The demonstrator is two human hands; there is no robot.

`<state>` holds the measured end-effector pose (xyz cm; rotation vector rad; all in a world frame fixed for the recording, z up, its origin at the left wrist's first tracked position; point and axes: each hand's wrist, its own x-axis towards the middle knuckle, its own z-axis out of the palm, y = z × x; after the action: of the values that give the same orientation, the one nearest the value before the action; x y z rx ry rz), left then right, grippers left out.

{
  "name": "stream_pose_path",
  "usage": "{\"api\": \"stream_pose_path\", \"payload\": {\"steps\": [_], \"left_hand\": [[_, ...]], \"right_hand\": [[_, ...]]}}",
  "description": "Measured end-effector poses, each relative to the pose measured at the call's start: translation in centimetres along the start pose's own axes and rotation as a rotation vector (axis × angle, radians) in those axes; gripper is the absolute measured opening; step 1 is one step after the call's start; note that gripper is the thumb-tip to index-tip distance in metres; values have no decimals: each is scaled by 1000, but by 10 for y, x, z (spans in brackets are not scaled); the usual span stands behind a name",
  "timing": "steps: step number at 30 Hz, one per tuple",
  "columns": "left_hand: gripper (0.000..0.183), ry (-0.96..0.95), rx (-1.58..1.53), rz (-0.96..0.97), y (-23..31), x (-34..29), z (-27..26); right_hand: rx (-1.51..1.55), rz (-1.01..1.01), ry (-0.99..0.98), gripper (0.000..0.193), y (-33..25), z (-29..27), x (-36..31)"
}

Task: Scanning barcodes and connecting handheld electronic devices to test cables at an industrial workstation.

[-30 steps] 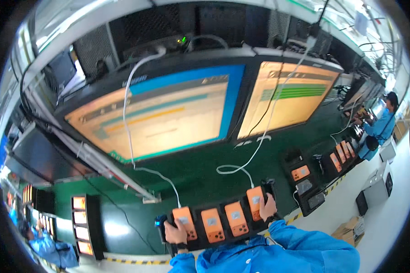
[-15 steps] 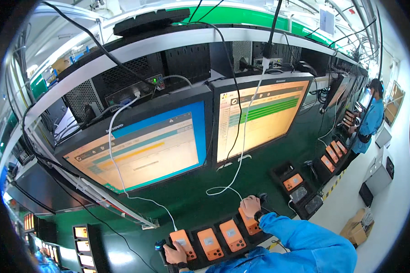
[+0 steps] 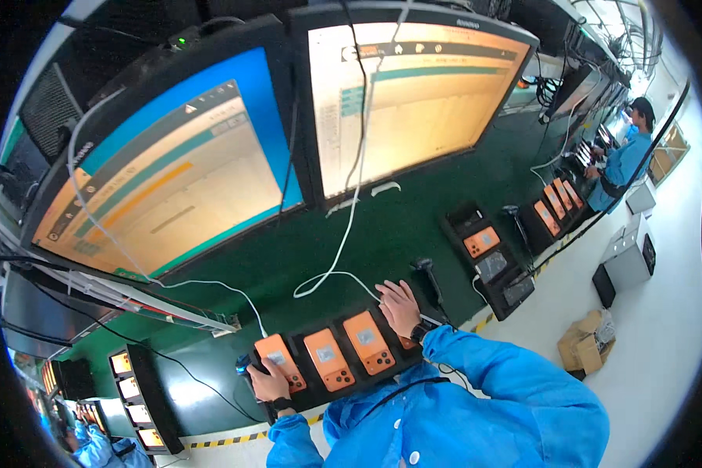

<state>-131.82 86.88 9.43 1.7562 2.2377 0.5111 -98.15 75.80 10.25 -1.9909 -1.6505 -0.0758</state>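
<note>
A black tray (image 3: 331, 388) lies on the green bench in front of me, holding three visible orange phones (image 3: 326, 357) back-side up. My left hand (image 3: 269, 384) grips the tray's left end, beside the leftmost phone (image 3: 277, 359). My right hand (image 3: 398, 306) lies over the tray's right end and covers a further orange phone there, of which only a corner shows. Blue sleeves cover both my arms.
Two large monitors (image 3: 402, 93) stand behind the tray, and a white cable (image 3: 343, 249) loops down across the green bench (image 3: 382, 234). A handheld scanner (image 3: 427, 273) and black fixtures with orange phones (image 3: 482, 242) sit to the right. A person in blue (image 3: 624, 160) works far right. A cardboard box (image 3: 585, 347) sits on the floor.
The view has dropped and moved closer to the monitors. Both hands stay at the ends of the tray, and the right hand now lies flatter over its right end.
</note>
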Motion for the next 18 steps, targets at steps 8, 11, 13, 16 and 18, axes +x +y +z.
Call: {"api": "stream_pose_path", "payload": {"steps": [8,11,13,16,18], "left_hand": [[41,-52,5,-60,12,-1,-9],[40,-31,-55,-24,7,2,-7],[40,-16,-26,-31,2,4,-2],[44,14,3,-12,-5,5,6],[45,66,-15,23,-8,4,9]], "right_hand": [[-37,35,-141,18,-5,-3,-9],[-59,13,-135,20,-6,-4,-6],[-49,9,-119,22,-7,-3,-5],[-8,23,-144,22,-8,-3,-5],[-22,18,-143,21,-9,-2,-6]]}}
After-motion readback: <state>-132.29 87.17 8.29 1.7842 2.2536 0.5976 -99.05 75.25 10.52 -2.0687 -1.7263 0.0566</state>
